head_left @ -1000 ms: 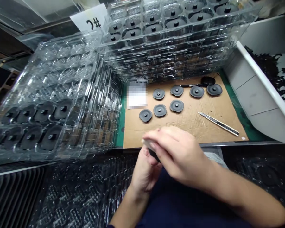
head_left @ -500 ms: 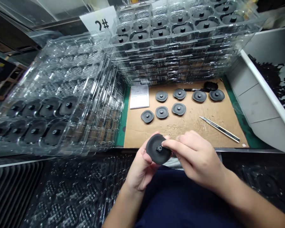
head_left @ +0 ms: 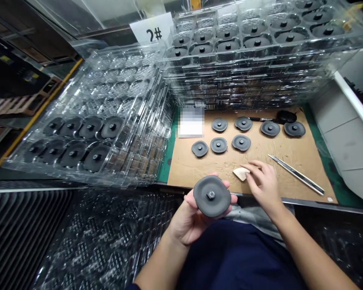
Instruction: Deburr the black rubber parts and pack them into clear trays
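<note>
Your left hand [head_left: 190, 217] is clamped on the dark disc [head_left: 212, 196] at the surface's near edge; it looks light and bendy, so grip its rim, while your right hand [head_left: 264, 183] rests loose-fingered on a pale wedge [head_left: 241, 173].

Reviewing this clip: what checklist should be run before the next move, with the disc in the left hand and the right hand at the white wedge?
1. Disc held in left hand, fingers round its rim: ok.
2. Disc's hub faces the camera, uncovered: ok.
3. Right hand grips the white wedge on the cardboard: cannot tell; fingertips touch it.
4. Knife lies apart from the right hand: ok.
5. Seven loose discs on the cardboard lie away from both hands: ok.
6. Disc's underside sound: cannot tell, hidden.
</note>
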The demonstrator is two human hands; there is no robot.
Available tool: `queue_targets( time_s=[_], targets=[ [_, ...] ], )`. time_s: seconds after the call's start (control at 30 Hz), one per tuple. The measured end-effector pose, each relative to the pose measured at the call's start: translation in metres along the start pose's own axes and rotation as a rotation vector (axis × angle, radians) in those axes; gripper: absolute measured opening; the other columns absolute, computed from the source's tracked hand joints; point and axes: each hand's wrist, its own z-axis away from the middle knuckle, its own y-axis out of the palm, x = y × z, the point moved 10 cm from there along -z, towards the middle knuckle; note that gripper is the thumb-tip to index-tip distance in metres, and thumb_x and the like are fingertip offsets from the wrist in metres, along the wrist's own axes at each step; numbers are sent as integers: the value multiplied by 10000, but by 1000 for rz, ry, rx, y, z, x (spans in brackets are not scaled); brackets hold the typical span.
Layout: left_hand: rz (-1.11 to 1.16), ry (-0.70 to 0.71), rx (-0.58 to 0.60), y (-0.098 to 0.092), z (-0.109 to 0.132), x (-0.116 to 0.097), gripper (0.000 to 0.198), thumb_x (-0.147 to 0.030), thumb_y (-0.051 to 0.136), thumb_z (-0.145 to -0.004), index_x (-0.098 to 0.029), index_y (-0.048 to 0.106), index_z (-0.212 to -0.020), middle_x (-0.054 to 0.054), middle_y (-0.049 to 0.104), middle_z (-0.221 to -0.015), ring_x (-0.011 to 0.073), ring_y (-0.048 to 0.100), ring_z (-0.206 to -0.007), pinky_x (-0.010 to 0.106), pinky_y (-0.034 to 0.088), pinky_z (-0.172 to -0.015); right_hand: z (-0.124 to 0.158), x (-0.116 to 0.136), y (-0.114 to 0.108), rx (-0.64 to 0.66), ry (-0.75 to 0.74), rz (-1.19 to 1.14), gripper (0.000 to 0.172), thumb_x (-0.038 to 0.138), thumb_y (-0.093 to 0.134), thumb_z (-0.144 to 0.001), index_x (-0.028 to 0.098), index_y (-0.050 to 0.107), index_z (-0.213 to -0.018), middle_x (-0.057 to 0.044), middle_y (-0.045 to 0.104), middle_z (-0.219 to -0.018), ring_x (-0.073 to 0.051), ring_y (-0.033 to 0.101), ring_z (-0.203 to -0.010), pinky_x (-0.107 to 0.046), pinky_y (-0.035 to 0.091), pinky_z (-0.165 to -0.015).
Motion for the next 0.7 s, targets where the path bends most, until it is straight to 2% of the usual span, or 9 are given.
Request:
queue_targets(
  time_s=[0.13, 0.23, 0.27, 0.33, 0.4, 0.47, 0.53, 0.6, 0.7],
  targets=[
    [34, -18, 36, 4, -2, 3, 582, -601, 582, -723, -236, 602, -1176, 50, 660, -1140, 266, 650, -1013, 328, 525, -868, 10, 21, -2, 26, -10, -72, 245, 206, 456, -896, 239, 656, -1032, -61, 618, -1047, -204, 534, -1025, -380, 430, -907],
    [-94, 45, 4, 1, -2, -1, 588, -647, 456, -785, -273, 549, -1229, 58, 650, -1125, 223, 692, -869, 291, 555, -713, 18, 29, 6, 96, -20, -127, 241, 189, 446, -896, 238, 652, -1011, -48, 639, -1009, -191, 556, -998, -358, 453, -876],
    [-220, 124, -28, -2, -2, -8, 569, -623, 466, -801, -291, 512, -1260, 65, 635, -1145, 213, 691, -838, 294, 551, -691, 21, 30, 8, 113, -19, -136, 239, 187, 447, -894, 234, 654, -1004, -49, 642, -996, -193, 560, -987, -362, 456, -865],
    [-612, 360, -95, -1, 5, -30, 567, -464, 606, -801, -328, 417, -1318, 73, 588, -1207, 227, 657, -928, 346, 525, -791, 25, 31, 9, 131, -15, -142, 235, 187, 450, -891, 226, 656, -997, -53, 644, -982, -199, 564, -972, -373, 458, -854],
    [-1056, 589, -109, 15, 15, -44, 787, -212, 724, -734, -365, 284, -1369, 78, 535, -1267, 256, 562, -1108, 414, 435, -956, 28, 34, 4, 126, 6, -152, 222, 188, 467, -886, 223, 657, -997, -56, 640, -996, -200, 561, -974, -379, 453, -858],
    [-1360, 698, -56, 30, 19, -43, 989, -70, 739, -679, -403, 143, -1395, 83, 509, -1282, 265, 492, -1186, 457, 373, -1014, 30, 37, -5, 106, 52, -197, 203, 192, 501, -877, 229, 655, -1005, -53, 632, -1011, -190, 561, -959, -361, 454, -846],
    [-1492, 717, -3, 37, 19, -38, 1080, -56, 742, -668, -426, 41, -1402, 88, 501, -1271, 263, 501, -1161, 467, 387, -997, 30, 41, -17, 88, 116, -298, 196, 197, 538, -868, 240, 648, -1025, -44, 631, -993, -173, 571, -922, -327, 462, -810],
    [-1529, 692, 13, 38, 17, -36, 1109, -72, 749, -667, -430, 5, -1406, 87, 502, -1253, 255, 511, -1140, 456, 397, -986, 29, 48, -25, 88, 162, -435, 203, 202, 564, -862, 248, 634, -1048, -33, 635, -959, -160, 586, -892, -299, 472, -774],
    [-1491, 641, 31, 39, 15, -33, 1134, -91, 766, -655, -417, -11, -1414, 83, 509, -1235, 243, 523, -1120, 423, 407, -977, 25, 65, -28, 181, 165, -608, 223, 208, 591, -856, 245, 619, -1074, -29, 643, -929, -153, 601, -879, -286, 481, -767]
  ],
)
